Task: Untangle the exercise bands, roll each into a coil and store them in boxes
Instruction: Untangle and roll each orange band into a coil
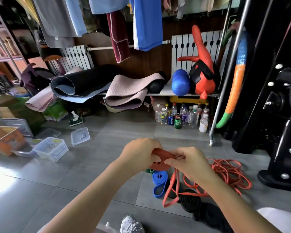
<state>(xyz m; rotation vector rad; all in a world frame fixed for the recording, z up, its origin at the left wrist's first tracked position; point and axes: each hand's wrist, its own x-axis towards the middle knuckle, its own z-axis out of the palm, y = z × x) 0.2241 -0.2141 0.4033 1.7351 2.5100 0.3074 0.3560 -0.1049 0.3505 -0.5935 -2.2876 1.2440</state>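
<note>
Just below the middle of the view, a partly rolled red band (160, 158) is held above the floor (84, 174) between both hands. The left hand (139, 153) grips its nine o'clock side with fingers (150, 145) curled over the top; their tips are hidden behind the rubber. The right hand (191, 163) pinches the three o'clock edge between thumb and fingers (179, 156). How many turns the coil has is hard to make out. At five o'clock from the hands, a loose blue band (160, 180) lies on the floor, touching a tangle of thin orange bands (228, 172) that the right forearm partly covers. A green band (148, 170) shows only as a sliver under the red one. Black bands (191, 201) lie at six o'clock, blurred and cut off by the frame's lower edge. Well apart at nine o'clock stands an open clear box (51, 148), a lid (80, 136) just beside it. A shoe (131, 224) is cropped at the bottom.
</note>
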